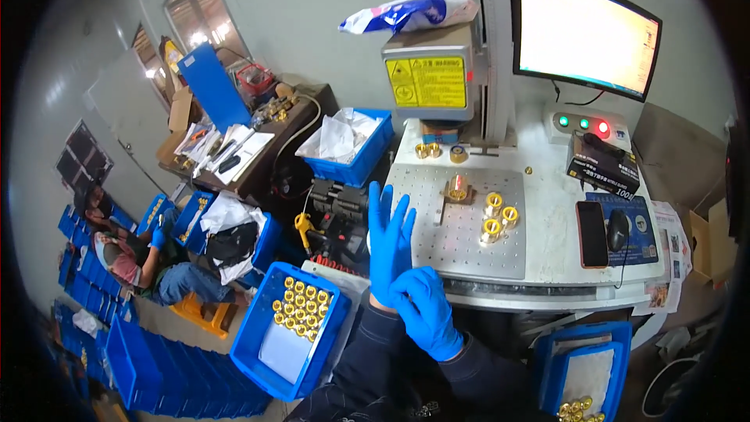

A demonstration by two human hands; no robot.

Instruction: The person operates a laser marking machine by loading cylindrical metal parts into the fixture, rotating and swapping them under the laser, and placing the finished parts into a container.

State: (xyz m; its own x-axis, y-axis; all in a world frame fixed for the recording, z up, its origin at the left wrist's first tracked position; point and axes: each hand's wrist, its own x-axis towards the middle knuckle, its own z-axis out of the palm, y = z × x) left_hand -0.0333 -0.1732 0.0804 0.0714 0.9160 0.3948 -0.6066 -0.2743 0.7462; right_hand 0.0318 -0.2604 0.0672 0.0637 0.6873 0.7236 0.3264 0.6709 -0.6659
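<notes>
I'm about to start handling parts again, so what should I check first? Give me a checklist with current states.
1. Both hands gloved: ok; the left hand and right hand wear blue gloves.
2. Hands free to work: not ok; the right hand is at the left wrist.
3. Fitting on the perforated plate: ok; one brass fitting sits there with red light on it.
4. That fitting exactly aligned with the machine head: cannot tell from this angle.
5. Other parts apart from it: ok; three brass fittings stand to its right.
6. Room in the left blue bin: ok; its near part holds no fittings.
</notes>
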